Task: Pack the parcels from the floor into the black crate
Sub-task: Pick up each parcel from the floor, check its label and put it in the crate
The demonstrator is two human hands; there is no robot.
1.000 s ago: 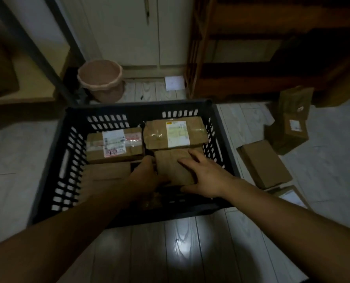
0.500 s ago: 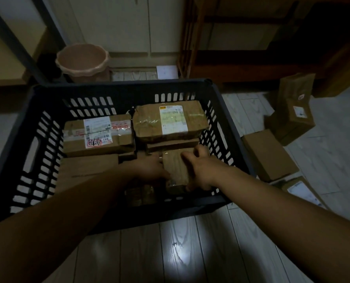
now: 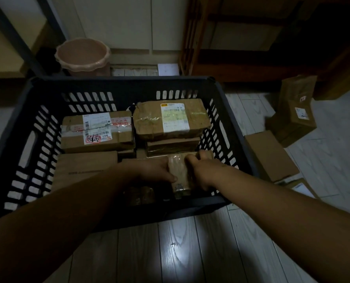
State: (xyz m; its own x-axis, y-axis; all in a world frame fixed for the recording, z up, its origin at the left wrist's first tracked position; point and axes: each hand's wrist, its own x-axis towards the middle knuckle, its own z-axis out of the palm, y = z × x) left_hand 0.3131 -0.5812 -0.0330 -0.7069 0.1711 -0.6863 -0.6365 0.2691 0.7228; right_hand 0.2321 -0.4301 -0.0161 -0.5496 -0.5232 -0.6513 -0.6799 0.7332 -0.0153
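Observation:
The black slotted crate (image 3: 21, 123) stands on the floor in front of me with several brown parcels inside. A labelled parcel (image 3: 97, 130) lies at the back left and a larger taped one (image 3: 171, 118) at the back right, on top of a flatter parcel (image 3: 172, 145). A plain box (image 3: 84, 170) lies front left. Both hands are inside the crate near its front wall, gripping a small taped brown parcel (image 3: 179, 174) stood on its edge. My left hand (image 3: 153, 170) holds its left side and my right hand (image 3: 202, 170) its right side.
On the floor right of the crate lie a flat brown box (image 3: 270, 155), a labelled parcel (image 3: 300, 186) near my right arm, and a stacked pair of parcels (image 3: 294, 111) further back. A pink bin (image 3: 83, 56) stands behind the crate, beside white cupboard doors and a wooden shelf unit.
The small parcel lay flat under my hands a second ago; it now stands on edge, lower in the crate's front right. My head has come closer to the crate.

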